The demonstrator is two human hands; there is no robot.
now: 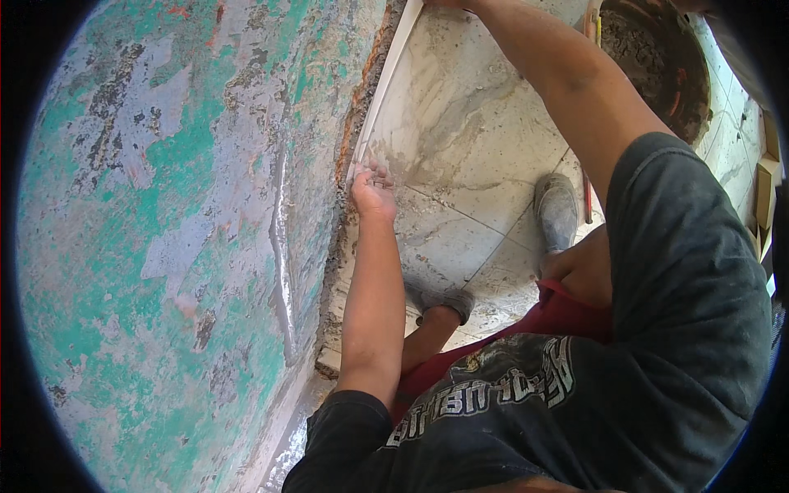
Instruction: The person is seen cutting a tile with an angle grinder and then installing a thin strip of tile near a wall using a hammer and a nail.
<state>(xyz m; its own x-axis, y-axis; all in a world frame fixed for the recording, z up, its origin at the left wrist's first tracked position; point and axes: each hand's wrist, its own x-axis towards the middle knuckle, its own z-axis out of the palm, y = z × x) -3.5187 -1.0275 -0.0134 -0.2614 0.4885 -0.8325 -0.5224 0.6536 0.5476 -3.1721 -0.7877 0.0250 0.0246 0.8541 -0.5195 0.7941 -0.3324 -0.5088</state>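
Observation:
A long, narrow white strip (385, 85) stands along the foot of the wall (189, 230), at its joint with the floor. My left hand (375, 191) is at the strip's near end, fingers curled and closed on it. At the top edge of the picture, my right hand (450, 3) reaches the strip's far end. Most of that hand is cut off, so its fingers do not show. Rough, broken mortar (362, 103) lines the gap between wall and strip.
Marbled floor tiles (460, 107) carry wet smears and crumbs. A dark bucket (704, 62) of grey mortar stands at the far right, with a reddish bar (588, 197) below it. My dusty shoes (556, 205) stand on the tiles. Wooden pieces (766, 189) lie at the right edge.

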